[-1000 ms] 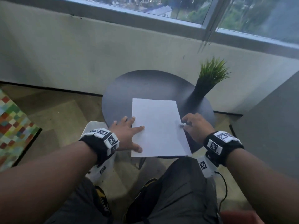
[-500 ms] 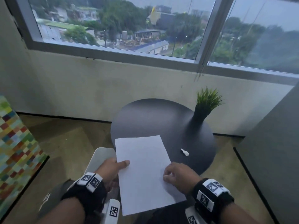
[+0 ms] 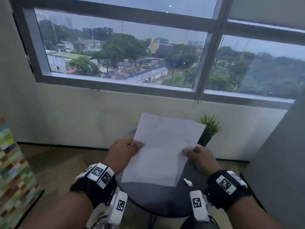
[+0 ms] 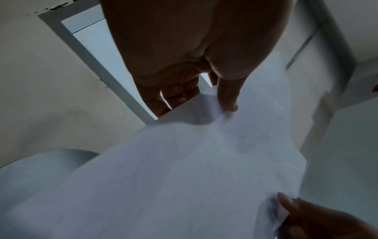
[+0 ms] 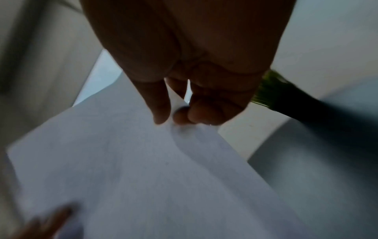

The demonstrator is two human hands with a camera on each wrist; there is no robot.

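Observation:
A blank white sheet of paper (image 3: 165, 147) hangs in the air above a small round dark table (image 3: 158, 202), tilted up toward the window. My left hand (image 3: 127, 149) pinches its left edge, thumb on the near face and fingers behind. My right hand (image 3: 197, 154) pinches the right edge the same way. The left wrist view shows the thumb (image 4: 227, 98) on the paper (image 4: 163, 177), and the right wrist view shows thumb and fingertips (image 5: 163, 113) nipping the sheet (image 5: 143, 177).
A small white scrap (image 3: 188, 182) lies on the table's right side. A potted green grass plant (image 3: 208, 129) stands at the table's back right. A wall with a wide window (image 3: 118, 52) is straight ahead, a grey panel (image 3: 279, 162) on the right, a colourful cushion (image 3: 14, 171) on the left.
The sheet lay flat on the table under both hands; both hands took its side edges and lifted it up. The head view rose toward the window.

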